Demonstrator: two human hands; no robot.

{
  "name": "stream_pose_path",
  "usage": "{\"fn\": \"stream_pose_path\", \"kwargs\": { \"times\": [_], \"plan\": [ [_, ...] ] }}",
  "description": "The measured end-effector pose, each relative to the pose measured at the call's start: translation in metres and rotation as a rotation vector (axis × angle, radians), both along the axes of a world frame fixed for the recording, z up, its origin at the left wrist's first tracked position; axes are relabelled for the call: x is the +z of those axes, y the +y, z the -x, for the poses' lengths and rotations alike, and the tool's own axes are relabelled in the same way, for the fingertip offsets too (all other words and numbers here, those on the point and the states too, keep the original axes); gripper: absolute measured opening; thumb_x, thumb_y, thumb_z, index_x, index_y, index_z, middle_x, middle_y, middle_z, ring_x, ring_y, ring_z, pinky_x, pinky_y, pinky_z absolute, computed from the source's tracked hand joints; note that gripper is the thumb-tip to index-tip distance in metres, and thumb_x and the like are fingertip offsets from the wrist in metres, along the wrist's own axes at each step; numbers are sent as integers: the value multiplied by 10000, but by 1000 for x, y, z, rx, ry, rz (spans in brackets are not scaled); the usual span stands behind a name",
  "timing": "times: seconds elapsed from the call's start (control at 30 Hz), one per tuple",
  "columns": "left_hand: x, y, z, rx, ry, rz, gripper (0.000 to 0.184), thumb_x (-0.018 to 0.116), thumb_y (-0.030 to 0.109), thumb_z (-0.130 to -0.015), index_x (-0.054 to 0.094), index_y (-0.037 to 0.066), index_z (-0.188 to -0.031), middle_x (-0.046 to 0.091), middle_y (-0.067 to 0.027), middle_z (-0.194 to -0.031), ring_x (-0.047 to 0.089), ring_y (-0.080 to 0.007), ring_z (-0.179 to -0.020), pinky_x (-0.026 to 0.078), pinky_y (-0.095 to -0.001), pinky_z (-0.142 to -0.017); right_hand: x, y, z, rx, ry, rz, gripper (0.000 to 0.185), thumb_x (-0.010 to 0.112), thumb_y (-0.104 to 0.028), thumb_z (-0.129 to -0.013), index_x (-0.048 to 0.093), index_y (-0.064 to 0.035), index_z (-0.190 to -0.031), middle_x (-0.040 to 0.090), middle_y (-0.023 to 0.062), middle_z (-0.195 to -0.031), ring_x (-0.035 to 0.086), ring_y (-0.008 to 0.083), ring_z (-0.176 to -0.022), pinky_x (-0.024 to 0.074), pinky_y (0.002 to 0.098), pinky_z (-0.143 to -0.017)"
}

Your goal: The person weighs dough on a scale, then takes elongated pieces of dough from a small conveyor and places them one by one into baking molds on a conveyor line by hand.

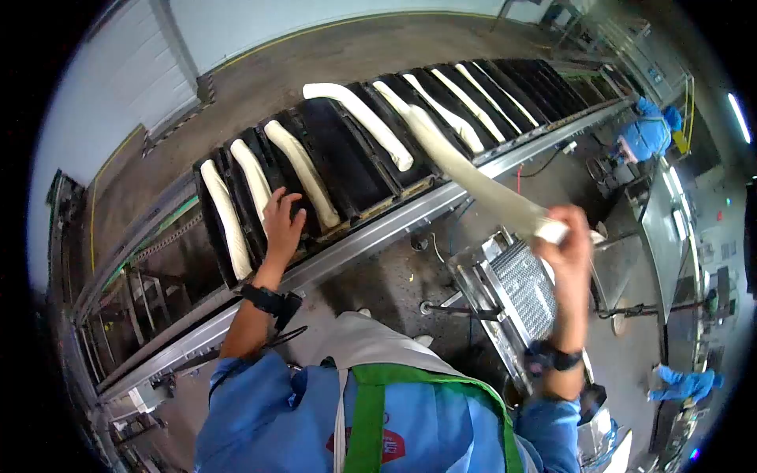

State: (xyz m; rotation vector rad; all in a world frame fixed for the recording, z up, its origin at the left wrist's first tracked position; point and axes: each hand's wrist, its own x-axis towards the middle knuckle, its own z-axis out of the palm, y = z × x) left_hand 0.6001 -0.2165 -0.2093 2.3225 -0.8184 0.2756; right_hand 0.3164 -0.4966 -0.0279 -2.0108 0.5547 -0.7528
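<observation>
My right hand (569,240) is closed around the near end of a long, pale dough roll (481,183), which stretches up and left over the metal rail. Its far end is above the trays. My left hand (282,221) has its fingers apart over the lower part of another dough roll (251,172); I cannot tell whether it touches it. Just right of that hand, a dough roll (303,169) lies in its own black tray (335,154). A further dough roll (225,209) lies to the left. In the middle, one dough roll (363,122) lies slantwise with its far end bent over.
Black trays with several more dough rolls (449,114) line the conveyor, edged by a metal rail (378,229). A metal stand with a patterned top (520,288) is at the right. Two people in blue work farther off, one near the conveyor (648,135).
</observation>
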Motion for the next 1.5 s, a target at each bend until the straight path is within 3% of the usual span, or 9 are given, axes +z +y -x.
{"fn": "stream_pose_path", "kwargs": {
  "times": [0.1, 0.27, 0.47, 0.6, 0.83, 0.9, 1.0, 1.37, 1.5],
  "plan": [
    [8, -1, 15, 51, 85, -27, 273, 531, 211, -744, 495, 144, -1005, 347, -105, -1185, 315, -315, -1082, 256, -440, -872, -61, 18, -84, 326, -65, 237, 344, 573, 12, -602, 472, -58, -923, 483, 122, -950, 507, 265, -852, 396, 312, -748],
    [16, -14, 18, -8, 49, -151, 295, 537, 206, -731, 490, 160, -1019, 378, -72, -1154, 326, -293, -1073, 253, -432, -865, -154, 37, -157, 632, 186, 217, 381, 510, 62, -639, 474, -61, -997, 404, 138, -1121, 454, 308, -975, 395, 334, -809],
    [37, -71, 0, -193, -124, -334, 249, 533, 158, -705, 572, 162, -950, 536, -7, -954, 388, -228, -1026, 242, -423, -867, -149, 55, -202, 548, 241, 691, 278, 467, -43, -691, 457, -110, -960, 460, 114, -743, 526, 279, -666, 436, 367, -599],
    [25, -92, -27, -239, -187, -681, 274, 520, 150, -706, 573, 160, -975, 567, -15, -931, 375, -232, -1074, 188, -451, -935, -166, 46, -232, 468, 272, 971, 300, 506, -71, -682, 451, -122, -973, 480, 80, -751, 529, 245, -710, 429, 328, -590],
    [26, -110, -54, -109, -269, -840, 283, 449, 158, -758, 549, 188, -1021, 553, 10, -994, 316, -228, -1150, 174, -463, -945, -154, 44, -215, 853, 422, 646, 309, 600, -173, -639, 526, -83, -925, 508, 118, -922, 472, 300, -875, 404, 396, -699],
    [36, -134, -52, 3, -142, -1036, 249, 470, 192, -740, 563, 180, -971, 579, -19, -875, 464, -214, -964, 253, -422, -882, -155, 17, -198, 840, 324, 599, 297, 598, -168, -647, 533, -84, -925, 508, 115, -943, 468, 301, -892, 397, 405, -718],
    [36, -188, -44, -89, -394, -563, 193, 516, 183, -706, 596, 140, -876, 575, -42, -792, 483, -214, -840, 307, -371, -785, -163, -41, -179, 811, 227, 479, 278, 592, -158, -660, 543, -81, -922, 512, 117, -958, 463, 305, -912, 386, 406, -752],
    [37, -226, -25, -403, 248, -1005, 268, 443, 307, -724, 629, 164, -853, 588, -63, -891, 439, -301, -988, 359, -451, -758, -189, -216, -58, 691, 361, 157, 220, 553, -143, -720, 551, -43, -916, 560, 140, -870, 521, 300, -800, 409, 348, -713],
    [70, -246, -30, -175, 470, -1071, 271, 429, 301, -752, 617, 141, -862, 569, -105, -931, 498, -328, -920, 388, -428, -784, -178, -247, -35, 594, 675, -84, 222, 553, -119, -729, 550, -29, -932, 565, 140, -860, 566, 261, -758, 439, 304, -654]
  ]
}}
